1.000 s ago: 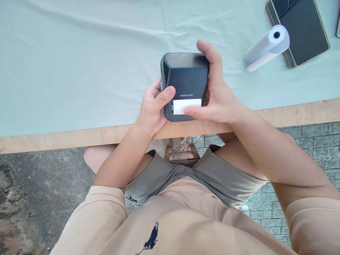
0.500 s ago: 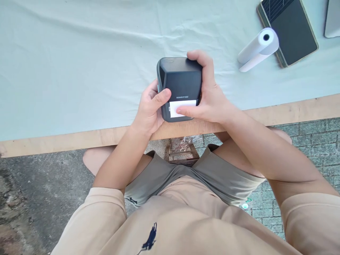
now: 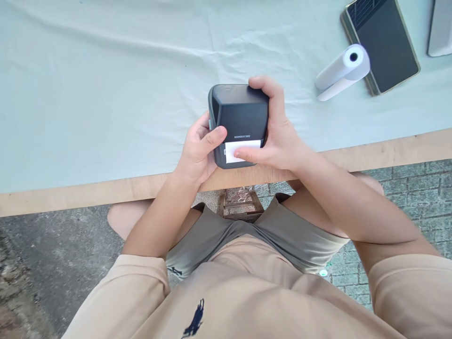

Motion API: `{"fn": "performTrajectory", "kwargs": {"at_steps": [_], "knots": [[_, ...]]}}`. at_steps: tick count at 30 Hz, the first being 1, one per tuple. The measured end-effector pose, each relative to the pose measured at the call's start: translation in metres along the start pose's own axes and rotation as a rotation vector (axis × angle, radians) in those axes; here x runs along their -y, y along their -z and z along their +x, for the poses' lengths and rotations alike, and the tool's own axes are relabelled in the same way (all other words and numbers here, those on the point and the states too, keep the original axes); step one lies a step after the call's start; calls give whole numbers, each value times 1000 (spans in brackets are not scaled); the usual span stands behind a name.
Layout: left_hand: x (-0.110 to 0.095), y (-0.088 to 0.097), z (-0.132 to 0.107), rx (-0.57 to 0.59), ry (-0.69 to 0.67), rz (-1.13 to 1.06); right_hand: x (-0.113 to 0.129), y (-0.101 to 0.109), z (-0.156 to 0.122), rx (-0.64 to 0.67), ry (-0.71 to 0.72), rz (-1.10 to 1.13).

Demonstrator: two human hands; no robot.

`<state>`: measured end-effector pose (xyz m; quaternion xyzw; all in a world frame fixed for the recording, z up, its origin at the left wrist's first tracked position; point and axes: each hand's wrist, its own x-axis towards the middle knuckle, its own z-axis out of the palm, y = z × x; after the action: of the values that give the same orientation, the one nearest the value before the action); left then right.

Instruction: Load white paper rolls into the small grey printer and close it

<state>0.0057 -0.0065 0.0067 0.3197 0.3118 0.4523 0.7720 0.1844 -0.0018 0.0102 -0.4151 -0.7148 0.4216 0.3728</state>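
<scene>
Both hands hold a dark label printer [image 3: 243,115] over the table's front edge. The white word on its lid reads NIIMBOT. A white paper label [image 3: 231,153] shows at its near end. My left hand [image 3: 200,150] grips the left side, thumb on the casing, its other fingers partly hidden behind. My right hand [image 3: 278,127] clasps the right side, with a finger curled over the far corner and the thumb lying on the label. The printer's underside is out of sight.
A roll of white paper [image 3: 339,73], its end loose, lies on the pale cloth [image 3: 106,94] at the right. Beside it is a dark tablet-like device [image 3: 388,52], with a grey device [image 3: 441,33] at the right edge. A bare wooden edge [image 3: 84,195] borders the table's front.
The table, printer and hands all sit slightly lower in the view, as if the camera has tilted. The grip on the printer looks the same.
</scene>
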Motion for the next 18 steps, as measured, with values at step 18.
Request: {"fn": "performTrajectory", "kwargs": {"at_steps": [18], "knots": [[2,-2,2,-202,55,36,1,2,-1,-6,-6,-47]]}}
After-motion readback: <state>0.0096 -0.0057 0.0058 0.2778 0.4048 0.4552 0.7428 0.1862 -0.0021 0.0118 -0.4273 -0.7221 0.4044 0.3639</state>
